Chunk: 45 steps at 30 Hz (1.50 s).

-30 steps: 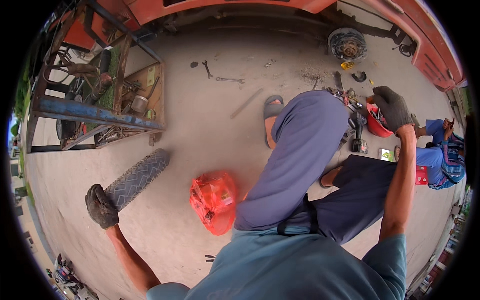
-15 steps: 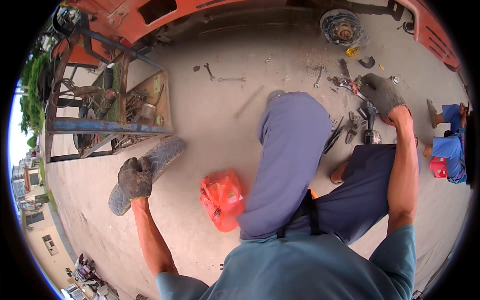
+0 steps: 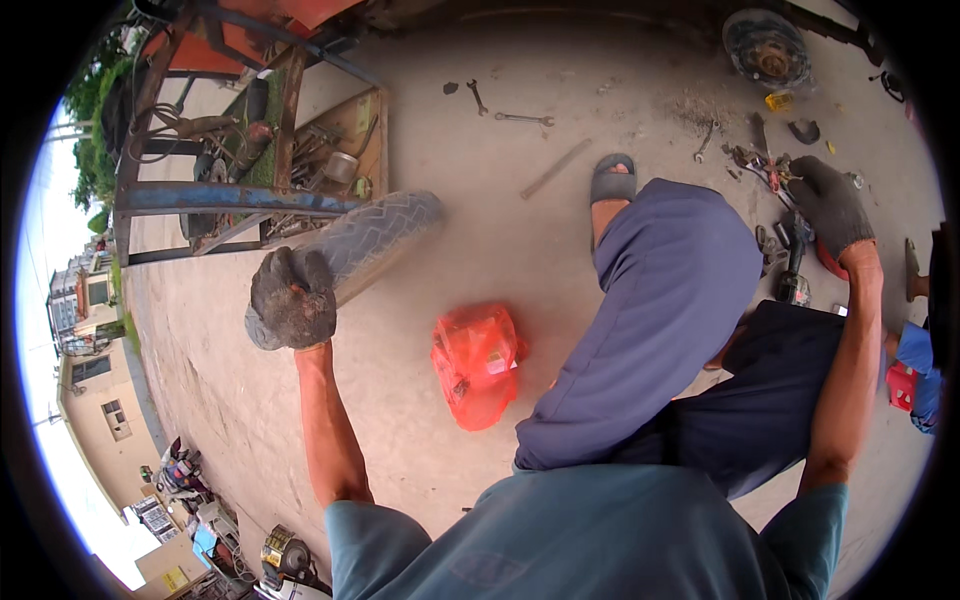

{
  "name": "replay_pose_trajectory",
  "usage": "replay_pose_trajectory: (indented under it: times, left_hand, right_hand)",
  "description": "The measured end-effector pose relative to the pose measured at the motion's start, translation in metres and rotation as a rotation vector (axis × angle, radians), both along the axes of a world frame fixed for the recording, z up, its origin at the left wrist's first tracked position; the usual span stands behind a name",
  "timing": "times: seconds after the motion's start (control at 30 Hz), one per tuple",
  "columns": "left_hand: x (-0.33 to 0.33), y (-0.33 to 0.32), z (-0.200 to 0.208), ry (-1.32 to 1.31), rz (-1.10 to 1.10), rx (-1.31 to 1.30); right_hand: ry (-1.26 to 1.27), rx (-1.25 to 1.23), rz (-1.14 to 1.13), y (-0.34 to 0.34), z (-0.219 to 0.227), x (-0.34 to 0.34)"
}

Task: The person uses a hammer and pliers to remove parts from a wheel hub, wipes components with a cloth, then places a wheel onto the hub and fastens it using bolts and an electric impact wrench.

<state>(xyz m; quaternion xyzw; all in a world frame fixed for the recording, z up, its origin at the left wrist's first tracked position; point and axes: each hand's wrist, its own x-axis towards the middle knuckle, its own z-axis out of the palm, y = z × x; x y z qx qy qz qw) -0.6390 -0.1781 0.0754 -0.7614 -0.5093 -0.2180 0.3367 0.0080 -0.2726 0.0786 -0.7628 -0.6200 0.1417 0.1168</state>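
My left hand (image 3: 293, 300), in a dirty dark knit glove, is closed on the near end of a grooved black tyre (image 3: 375, 235). The tyre is seen edge-on and slants away to the upper right. My right hand (image 3: 833, 203), in a grey glove, reaches out at the far right with its fingers curled. They are beside a cluster of metal tools (image 3: 765, 170); what they hold, if anything, is hidden. Below that hand lies a dark power tool (image 3: 797, 255). A translucent red plastic bag (image 3: 478, 365) sits on the floor between my left arm and my leg.
A rusty metal cart (image 3: 240, 200) with tools stands at left. Two spanners (image 3: 524, 119) and a flat metal strip (image 3: 556, 168) lie ahead on the concrete. A wheel hub (image 3: 767, 50) is at the far right. Another person in blue (image 3: 916, 350) is at the right edge.
The view has swung, so the floor things appear farther right and higher. My left hand stays on the tyre, whose far end has shifted up and right. My sandalled foot now shows.
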Motion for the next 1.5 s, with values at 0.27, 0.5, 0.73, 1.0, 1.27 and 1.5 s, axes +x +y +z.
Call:
replay_pose_trajectory:
  times: [0.27,0.5,0.73,1.0,1.27,1.5]
  left_hand:
    - [0.116,0.052,0.022,0.056,-0.07,-0.286]
    - [0.121,0.081,0.045,-0.268,0.416,-0.596]
    - [0.202,0.106,0.048,-0.023,0.077,-0.58]
    - [0.163,0.083,0.025,-0.26,0.147,-0.582]
    - [0.265,0.13,0.039,0.023,-0.096,-0.604]
    - [0.261,0.171,0.024,-0.131,-0.312,-0.422]
  right_hand:
    - [0.044,0.017,-0.048,-0.003,0.006,0.01]
    - [0.006,0.081,-0.106,-0.028,0.014,0.029]
    - [-0.004,0.03,-0.142,-0.044,-0.001,0.058]
    - [0.177,0.14,-0.258,-0.089,0.005,0.06]
    - [0.067,0.032,-0.185,-0.066,-0.007,0.067]
    - [0.008,0.112,-0.151,-0.084,-0.002,0.08]
